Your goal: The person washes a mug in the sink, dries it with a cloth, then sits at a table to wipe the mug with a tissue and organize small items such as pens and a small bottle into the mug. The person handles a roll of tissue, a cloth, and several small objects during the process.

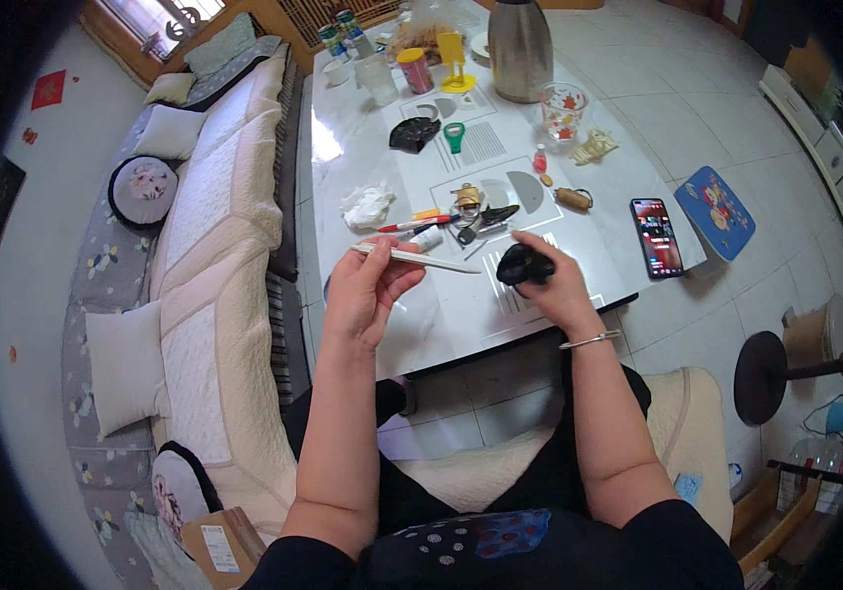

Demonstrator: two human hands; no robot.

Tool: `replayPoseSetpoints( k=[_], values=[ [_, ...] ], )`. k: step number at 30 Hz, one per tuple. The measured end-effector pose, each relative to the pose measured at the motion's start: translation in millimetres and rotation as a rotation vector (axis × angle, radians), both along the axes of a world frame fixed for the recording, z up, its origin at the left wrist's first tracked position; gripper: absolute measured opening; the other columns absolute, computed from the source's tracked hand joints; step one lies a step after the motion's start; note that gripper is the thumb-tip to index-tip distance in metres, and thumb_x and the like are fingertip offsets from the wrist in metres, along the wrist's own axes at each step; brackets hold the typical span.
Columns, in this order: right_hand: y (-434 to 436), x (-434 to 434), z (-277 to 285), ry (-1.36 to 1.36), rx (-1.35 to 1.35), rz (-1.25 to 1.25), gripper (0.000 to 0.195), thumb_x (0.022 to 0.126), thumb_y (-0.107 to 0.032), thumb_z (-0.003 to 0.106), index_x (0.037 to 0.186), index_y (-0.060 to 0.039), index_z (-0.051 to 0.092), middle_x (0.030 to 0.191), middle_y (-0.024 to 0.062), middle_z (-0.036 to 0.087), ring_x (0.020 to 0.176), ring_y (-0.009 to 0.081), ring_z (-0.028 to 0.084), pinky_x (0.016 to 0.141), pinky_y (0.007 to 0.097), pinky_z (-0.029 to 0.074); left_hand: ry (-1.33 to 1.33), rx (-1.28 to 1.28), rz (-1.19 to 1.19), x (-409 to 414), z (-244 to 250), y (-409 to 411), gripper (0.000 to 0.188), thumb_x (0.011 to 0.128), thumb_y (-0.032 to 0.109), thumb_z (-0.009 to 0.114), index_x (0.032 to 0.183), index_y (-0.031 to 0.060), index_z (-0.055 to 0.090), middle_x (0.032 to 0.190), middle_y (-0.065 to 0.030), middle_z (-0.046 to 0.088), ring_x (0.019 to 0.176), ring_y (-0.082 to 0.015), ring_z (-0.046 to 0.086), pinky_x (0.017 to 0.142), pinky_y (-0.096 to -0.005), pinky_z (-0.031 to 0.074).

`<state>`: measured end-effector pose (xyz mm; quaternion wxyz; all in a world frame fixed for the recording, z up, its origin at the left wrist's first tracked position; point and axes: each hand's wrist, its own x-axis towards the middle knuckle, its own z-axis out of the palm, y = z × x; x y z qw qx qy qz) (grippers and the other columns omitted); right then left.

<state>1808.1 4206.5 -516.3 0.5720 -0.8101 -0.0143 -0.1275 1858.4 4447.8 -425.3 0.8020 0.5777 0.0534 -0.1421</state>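
Observation:
A slim white pen-like stick point(436, 260) is pinched between the thumb and fingers of my left hand point(373, 287), its narrow end pointing right. Bunched in my right hand point(565, 287) is a dark black item point(521, 264), perhaps plastic or cloth. Both hands are above the near part of the white table point(421, 324). Just beyond them lie a red pen point(414, 223), a small white tube point(427, 238), an orange piece point(426, 214), a black scrap point(500, 214) and some small metal pieces. Crumpled white tissue point(368, 205) rests to their left.
Farther back stand a steel thermos jug point(520, 51), a patterned glass point(563, 110), a red canister point(415, 71) and a yellow phone stand point(454, 63). A green-handled peeler point(454, 136) lies mid-table. At right are a lit phone point(657, 237) and a blue stool point(716, 210). A sofa point(222, 243) runs along the left.

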Motion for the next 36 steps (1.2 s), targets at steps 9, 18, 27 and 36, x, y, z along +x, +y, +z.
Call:
replayPoseSetpoints(
  k=[9, 18, 27, 36],
  values=[
    [5, -8, 36, 0.147, 0.672, 0.131, 0.049, 0.073, 0.0, 0.066, 0.122, -0.0052, 0.061, 0.105, 0.0011, 0.059, 0.098, 0.0109, 0.054, 0.09, 0.0252, 0.043, -0.021, -0.133, 0.092, -3, -14, -1, 0.023, 0.097, 0.017, 0.052, 0.111, -0.0012, 0.05, 0.106, -0.0187, 0.063, 0.091, -0.0258, 0.066, 0.08, -0.0373, 0.059],
    [37, -6, 26, 0.035, 0.1, 0.308, 0.061, 0.062, 0.007, 0.07, 0.12, -0.0098, 0.059, 0.113, 0.0082, 0.065, 0.104, 0.0252, 0.062, 0.09, 0.0329, 0.05, -0.229, 0.298, -0.105, -27, -21, -36, 0.022, 0.096, 0.012, 0.051, 0.113, -0.0013, 0.05, 0.095, -0.0138, 0.065, 0.085, -0.0187, 0.066, 0.071, -0.0288, 0.058],
    [23, -3, 16, 0.025, 0.028, 0.263, 0.053, 0.067, 0.004, 0.069, 0.119, -0.0076, 0.06, 0.107, 0.0066, 0.066, 0.1, 0.0185, 0.063, 0.091, 0.0296, 0.048, -0.24, 0.211, 0.108, 8, 24, 60, 0.033, 0.098, 0.021, 0.05, 0.124, 0.0022, 0.047, 0.087, -0.0094, 0.065, 0.075, -0.0165, 0.066, 0.061, -0.0264, 0.056],
    [15, 1, 14, 0.027, 0.111, 0.181, 0.052, 0.068, 0.002, 0.071, 0.118, -0.0062, 0.06, 0.105, 0.0078, 0.067, 0.097, 0.0174, 0.064, 0.088, 0.0291, 0.05, -0.262, 0.965, -0.241, 38, 33, 101, 0.035, 0.092, 0.023, 0.058, 0.116, -0.0011, 0.058, 0.074, -0.005, 0.066, 0.064, -0.0106, 0.058, 0.059, -0.0262, 0.046]
  ],
)
